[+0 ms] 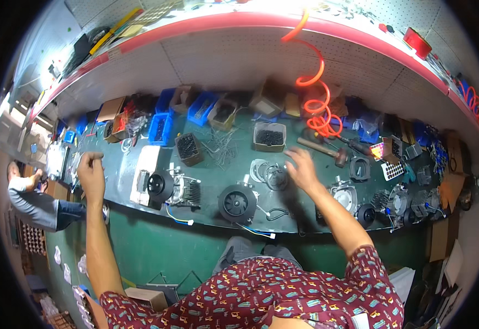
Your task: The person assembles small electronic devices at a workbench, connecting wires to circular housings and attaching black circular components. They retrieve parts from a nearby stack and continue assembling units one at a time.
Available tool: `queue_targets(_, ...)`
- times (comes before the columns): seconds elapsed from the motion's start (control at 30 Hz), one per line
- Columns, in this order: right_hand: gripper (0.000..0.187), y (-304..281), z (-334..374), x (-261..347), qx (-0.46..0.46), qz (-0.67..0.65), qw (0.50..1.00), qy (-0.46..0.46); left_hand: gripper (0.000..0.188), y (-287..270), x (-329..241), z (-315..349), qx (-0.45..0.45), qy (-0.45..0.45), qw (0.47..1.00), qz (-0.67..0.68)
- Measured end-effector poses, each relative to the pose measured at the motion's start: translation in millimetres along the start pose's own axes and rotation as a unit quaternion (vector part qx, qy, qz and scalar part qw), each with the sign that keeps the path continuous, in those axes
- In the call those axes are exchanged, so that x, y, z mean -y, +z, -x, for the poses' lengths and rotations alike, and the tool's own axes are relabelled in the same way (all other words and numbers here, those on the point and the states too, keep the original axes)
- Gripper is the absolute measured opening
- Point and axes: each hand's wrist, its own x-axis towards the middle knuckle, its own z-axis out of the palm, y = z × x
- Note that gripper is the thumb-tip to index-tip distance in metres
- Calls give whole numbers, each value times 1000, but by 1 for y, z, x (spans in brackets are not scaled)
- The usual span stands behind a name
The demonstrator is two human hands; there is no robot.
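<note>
My left hand (91, 174) is raised at the left end of the bench, fingers curled together; whatever they may hold is hidden. My right hand (302, 168) reaches over the middle of the bench with fingers apart, beside a round metal ring part (276, 177). Whether it touches the ring is unclear. A second flat ring (258, 170) lies against it. Nearer me stands a motor unit with a black fan wheel (237, 203), its blue and yellow wires hanging over the front edge. To its left sits another fan unit (161, 185) joined to a finned metal housing (186, 190).
Small boxes of dark screws, a white one (269, 137) and a cardboard one (189, 149), stand behind. A hammer (327, 152) lies beneath a coiled orange hose (321, 112). More metal housings (344, 198) line the right. Another person (33, 200) works at far left.
</note>
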Motion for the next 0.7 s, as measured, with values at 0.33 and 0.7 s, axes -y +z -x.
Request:
queue_targets(0.33,41,133,-116,-47,241,315,918,31,11,-47,104,112,-49,-115,991,50)
queue_targets(0.7,34,85,-134,-8,-140,-19,988,61,12,-9,87,96,-72,-95,987,108)
